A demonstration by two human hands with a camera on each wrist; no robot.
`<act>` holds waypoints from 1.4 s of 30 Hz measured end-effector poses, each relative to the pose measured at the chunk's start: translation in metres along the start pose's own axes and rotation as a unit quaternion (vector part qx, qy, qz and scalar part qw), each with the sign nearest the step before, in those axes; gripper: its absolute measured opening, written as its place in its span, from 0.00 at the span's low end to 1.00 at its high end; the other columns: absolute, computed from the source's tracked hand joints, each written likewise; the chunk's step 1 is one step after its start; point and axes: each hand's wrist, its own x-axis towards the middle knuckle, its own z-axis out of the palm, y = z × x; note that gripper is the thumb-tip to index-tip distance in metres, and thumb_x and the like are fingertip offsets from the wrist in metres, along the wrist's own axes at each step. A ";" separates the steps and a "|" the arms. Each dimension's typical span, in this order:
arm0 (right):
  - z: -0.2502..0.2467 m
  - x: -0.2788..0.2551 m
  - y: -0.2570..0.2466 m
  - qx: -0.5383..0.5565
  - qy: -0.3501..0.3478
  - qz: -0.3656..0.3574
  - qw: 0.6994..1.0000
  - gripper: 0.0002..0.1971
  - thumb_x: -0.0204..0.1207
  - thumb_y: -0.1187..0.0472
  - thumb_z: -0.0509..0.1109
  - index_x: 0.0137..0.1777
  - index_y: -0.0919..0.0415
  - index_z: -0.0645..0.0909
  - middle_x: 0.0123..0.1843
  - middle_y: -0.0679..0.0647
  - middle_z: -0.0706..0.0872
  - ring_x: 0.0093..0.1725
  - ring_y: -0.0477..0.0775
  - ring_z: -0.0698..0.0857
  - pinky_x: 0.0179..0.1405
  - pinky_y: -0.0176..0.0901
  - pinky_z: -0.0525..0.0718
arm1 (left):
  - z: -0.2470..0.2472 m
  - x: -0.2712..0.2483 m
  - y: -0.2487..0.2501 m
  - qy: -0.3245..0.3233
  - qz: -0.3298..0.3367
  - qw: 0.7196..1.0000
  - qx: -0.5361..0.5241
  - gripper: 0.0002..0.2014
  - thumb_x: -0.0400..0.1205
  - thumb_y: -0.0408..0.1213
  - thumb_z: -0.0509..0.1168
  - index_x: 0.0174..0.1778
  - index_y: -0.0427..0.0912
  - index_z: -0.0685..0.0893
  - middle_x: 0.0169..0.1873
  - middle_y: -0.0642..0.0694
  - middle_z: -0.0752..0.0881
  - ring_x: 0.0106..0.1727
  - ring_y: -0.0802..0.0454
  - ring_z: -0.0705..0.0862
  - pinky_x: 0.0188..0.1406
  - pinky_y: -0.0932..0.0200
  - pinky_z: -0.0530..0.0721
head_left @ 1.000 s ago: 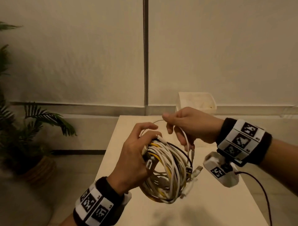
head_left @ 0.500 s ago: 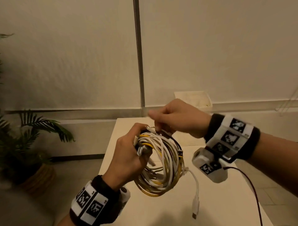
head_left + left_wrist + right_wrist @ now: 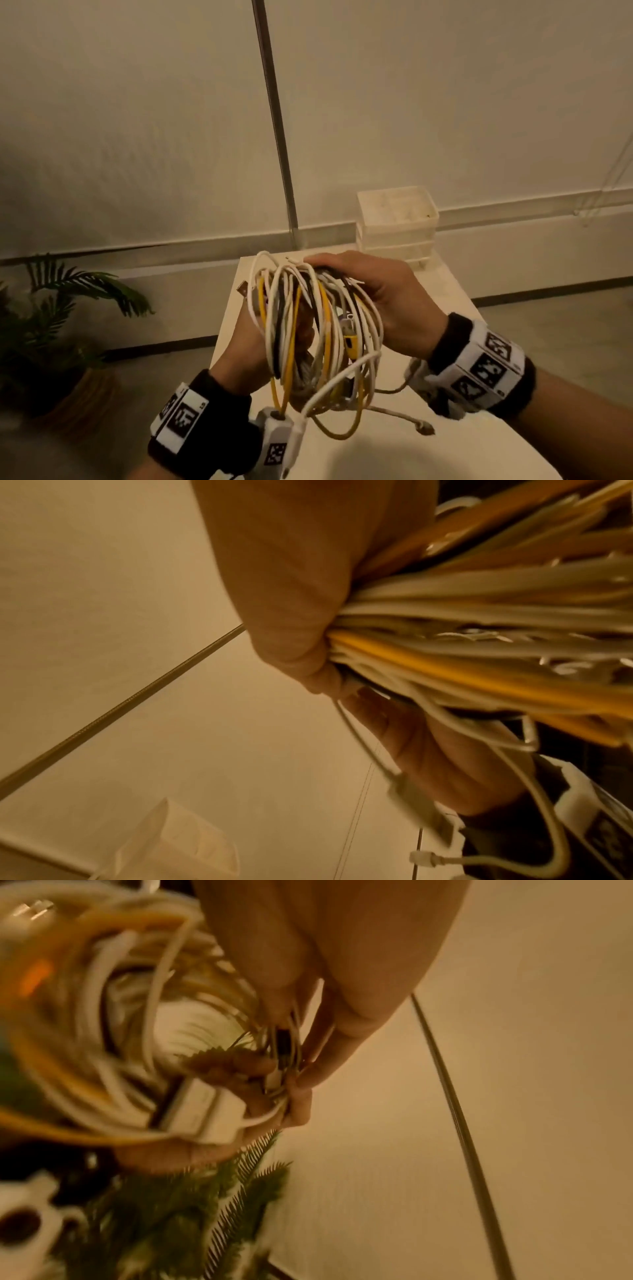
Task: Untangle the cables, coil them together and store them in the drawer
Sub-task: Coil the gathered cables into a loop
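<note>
Since the earlier frame, both hands have tipped the cable coil (image 3: 315, 339) upright, and my right hand has moved from its top rim onto its side. My left hand (image 3: 253, 349) grips the coil from its left side, fingers curled through the loops. The coil sits between both palms, above the table (image 3: 462, 455). My right hand (image 3: 383, 301) clamps the loops (fingers curled round them). Advice: gather the dangling white plug end (image 3: 291, 452) into the loops before reaching for the drawer unit (image 3: 397, 219), well beyond the right hand.
</note>
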 end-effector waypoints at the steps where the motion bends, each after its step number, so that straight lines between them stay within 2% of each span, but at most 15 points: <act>1: 0.001 0.000 0.001 -0.043 0.014 -0.012 0.999 0.22 0.75 0.57 0.73 0.70 0.56 0.79 0.63 0.51 0.88 0.62 0.46 0.85 0.63 0.49 0.84 | 0.004 0.004 0.003 -0.030 0.033 0.998 0.036 0.14 0.45 0.42 0.86 0.20 0.48 0.89 0.20 0.49 0.87 0.23 0.62 0.85 0.24 0.69 0.84; 4: 0.004 -0.007 0.010 -0.070 0.059 0.031 0.995 0.21 0.73 0.51 0.72 0.67 0.52 0.81 0.59 0.47 0.89 0.58 0.42 0.87 0.61 0.41 0.84 | 0.008 0.016 0.007 -0.013 0.113 0.984 0.140 0.11 0.73 0.25 0.75 0.38 0.48 0.91 0.33 0.45 0.91 0.36 0.51 0.90 0.36 0.57 0.89; 7: 0.009 -0.014 0.014 0.021 0.099 0.115 0.988 0.15 0.72 0.64 0.75 0.58 0.52 0.85 0.51 0.53 0.92 0.50 0.50 0.89 0.52 0.43 0.87 | 0.010 0.025 0.008 0.028 0.125 0.965 0.228 0.09 0.78 0.25 0.70 0.51 0.40 0.86 0.39 0.38 0.90 0.41 0.35 0.89 0.42 0.36 0.89; 11: 0.015 -0.017 0.016 0.283 0.079 0.209 0.933 0.19 0.73 0.81 0.68 0.54 0.59 0.88 0.47 0.61 0.91 0.49 0.60 0.89 0.48 0.43 0.89 | 0.011 0.026 0.007 0.030 0.115 0.945 0.304 0.12 0.75 0.32 0.72 0.52 0.50 0.85 0.41 0.50 0.91 0.43 0.50 0.90 0.46 0.44 0.89; 13: 0.016 -0.018 0.017 0.260 0.065 0.203 0.942 0.20 0.73 0.79 0.70 0.52 0.53 0.88 0.48 0.56 0.92 0.50 0.59 0.90 0.50 0.47 0.89 | 0.010 0.027 0.005 0.023 0.113 0.932 0.344 0.13 0.74 0.38 0.72 0.53 0.55 0.84 0.45 0.55 0.90 0.49 0.55 0.88 0.53 0.44 0.87; 16: 0.015 -0.021 0.016 0.132 0.056 0.163 0.976 0.23 0.70 0.74 0.77 0.52 0.42 0.84 0.48 0.33 0.90 0.50 0.36 0.88 0.48 0.28 0.84 | 0.012 0.029 0.003 0.019 0.113 0.927 0.357 0.12 0.73 0.44 0.71 0.51 0.54 0.83 0.45 0.55 0.89 0.50 0.54 0.88 0.53 0.42 0.86; 19: 0.013 -0.024 0.013 0.064 0.076 0.127 0.987 0.23 0.67 0.64 0.80 0.52 0.34 0.82 0.50 0.24 0.87 0.53 0.31 0.86 0.53 0.25 0.81 | 0.014 0.031 0.001 0.014 0.128 0.926 0.354 0.10 0.76 0.41 0.73 0.52 0.53 0.83 0.45 0.55 0.89 0.50 0.53 0.88 0.52 0.41 0.86; 21: 0.015 -0.023 0.012 0.111 0.088 0.137 0.980 0.19 0.68 0.59 0.77 0.57 0.38 0.84 0.53 0.32 0.89 0.57 0.36 0.86 0.57 0.30 0.82 | 0.014 0.032 0.000 0.002 0.134 0.930 0.341 0.11 0.78 0.37 0.73 0.54 0.51 0.83 0.47 0.55 0.89 0.51 0.54 0.87 0.54 0.41 0.86; 24: 0.007 -0.019 0.009 0.168 0.081 0.183 0.965 0.18 0.75 0.57 0.70 0.64 0.61 0.83 0.49 0.47 0.91 0.51 0.45 0.89 0.54 0.42 0.86 | 0.014 0.030 0.001 -0.029 0.141 0.948 0.283 0.14 0.78 0.31 0.74 0.57 0.46 0.83 0.49 0.51 0.89 0.52 0.54 0.88 0.55 0.47 0.87; 27: -0.015 -0.015 0.024 0.061 0.065 0.187 0.978 0.15 0.75 0.63 0.73 0.61 0.54 0.84 0.51 0.48 0.88 0.50 0.46 0.87 0.52 0.37 0.85 | 0.008 0.026 -0.001 -0.059 0.151 0.972 0.168 0.16 0.72 0.34 0.76 0.55 0.40 0.84 0.48 0.40 0.90 0.50 0.45 0.90 0.50 0.51 0.90; 31: -0.010 -0.053 0.089 0.009 -0.075 0.316 0.946 0.25 0.76 0.77 0.63 0.68 0.54 0.75 0.56 0.54 0.87 0.51 0.51 0.88 0.56 0.52 0.86 | 0.001 0.031 -0.006 -0.003 0.106 0.994 -0.014 0.03 0.74 0.30 0.73 0.41 0.38 0.87 0.39 0.27 0.82 0.37 0.37 0.84 0.33 0.51 0.88; 34: 0.037 -0.103 0.109 -0.010 -0.275 0.406 0.871 0.31 0.77 0.66 0.69 0.76 0.47 0.64 0.71 0.47 0.78 0.62 0.52 0.82 0.62 0.49 0.83 | 0.001 0.040 -0.008 -0.017 0.072 0.987 -0.142 0.09 0.78 0.39 0.70 0.46 0.37 0.86 0.46 0.29 0.80 0.43 0.37 0.81 0.37 0.49 0.87; 36: 0.066 -0.107 0.092 0.123 -0.306 0.432 0.839 0.40 0.75 0.58 0.75 0.80 0.41 0.56 0.77 0.41 0.71 0.71 0.49 0.76 0.70 0.50 0.78 | 0.003 0.044 -0.006 -0.035 0.071 0.981 -0.178 0.13 0.76 0.45 0.72 0.50 0.39 0.90 0.44 0.33 0.89 0.44 0.39 0.89 0.42 0.44 0.90; 40: 0.074 -0.076 0.047 0.384 -0.098 0.375 0.838 0.46 0.65 0.57 0.82 0.79 0.39 0.59 0.76 0.35 0.73 0.75 0.46 0.74 0.72 0.54 0.77 | 0.007 0.050 -0.015 -0.009 0.031 0.983 -0.179 0.18 0.89 0.28 0.50 0.52 0.30 0.87 0.38 0.33 0.88 0.37 0.40 0.89 0.35 0.48 0.89; 42: 0.060 -0.069 0.032 0.435 -0.006 0.332 0.837 0.48 0.60 0.62 0.83 0.79 0.53 0.62 0.73 0.42 0.80 0.74 0.48 0.77 0.68 0.45 0.79 | 0.010 0.052 -0.021 0.042 0.037 0.991 -0.121 0.12 0.83 0.25 0.60 0.59 0.23 0.80 0.42 0.28 0.84 0.40 0.35 0.86 0.40 0.43 0.87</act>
